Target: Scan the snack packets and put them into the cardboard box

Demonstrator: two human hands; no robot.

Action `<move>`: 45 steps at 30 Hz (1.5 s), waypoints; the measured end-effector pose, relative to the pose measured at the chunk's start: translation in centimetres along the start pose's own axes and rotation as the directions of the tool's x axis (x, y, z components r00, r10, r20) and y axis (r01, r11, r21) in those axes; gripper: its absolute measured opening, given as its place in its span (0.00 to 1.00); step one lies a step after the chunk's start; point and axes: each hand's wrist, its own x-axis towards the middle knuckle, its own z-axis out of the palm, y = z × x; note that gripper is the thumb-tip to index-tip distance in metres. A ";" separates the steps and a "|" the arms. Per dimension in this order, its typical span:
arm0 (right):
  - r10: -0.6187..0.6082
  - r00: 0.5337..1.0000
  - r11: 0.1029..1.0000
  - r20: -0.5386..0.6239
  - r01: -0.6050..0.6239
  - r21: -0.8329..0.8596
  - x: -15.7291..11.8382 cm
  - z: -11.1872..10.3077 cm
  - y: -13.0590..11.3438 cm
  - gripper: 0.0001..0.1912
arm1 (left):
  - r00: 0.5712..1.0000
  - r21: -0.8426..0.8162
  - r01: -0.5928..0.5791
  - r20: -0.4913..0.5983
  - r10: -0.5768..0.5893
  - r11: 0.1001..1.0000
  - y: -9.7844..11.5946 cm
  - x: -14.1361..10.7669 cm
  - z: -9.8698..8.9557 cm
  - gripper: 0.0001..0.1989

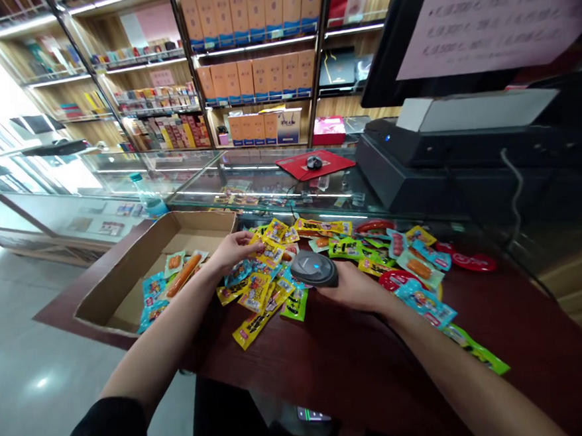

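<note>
My right hand (350, 288) is shut around a black handheld barcode scanner (314, 268), which has a small blue light on top and hangs over the packets. My left hand (232, 250) lies with its fingertips on a yellow snack packet (268, 253), though I cannot tell whether it grips it. A loose heap of colourful snack packets (333, 255) covers the dark red counter top (341, 367). To the left of my left hand stands an open cardboard box (126, 282), holding several packets, including sausage snacks (183, 275).
A glass display counter (263, 187) runs behind the heap, with a red mouse mat (314, 164) and a computer mouse on it. A black till printer (445, 147) and monitor stand at the right. Shelves of boxed goods fill the back wall. A polished floor lies to the left.
</note>
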 end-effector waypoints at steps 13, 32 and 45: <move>0.011 1.000 1.000 -0.014 -0.011 0.027 0.2 0.2 0.8 0.17 | 0.999 0.116 0.035 0.018 -0.037 0.993 -0.7 0.0 0.6 0.20; -0.043 0.999 0.999 0.009 0.043 0.014 0.5 0.3 1.1 0.17 | 0.969 -0.050 -0.083 -0.238 0.069 0.995 3.2 -2.1 -6.5 0.25; -0.039 0.999 0.998 -0.026 0.040 0.048 0.7 0.4 1.3 0.21 | 0.901 0.132 -0.105 -0.406 0.150 0.986 4.0 -5.8 -11.7 0.23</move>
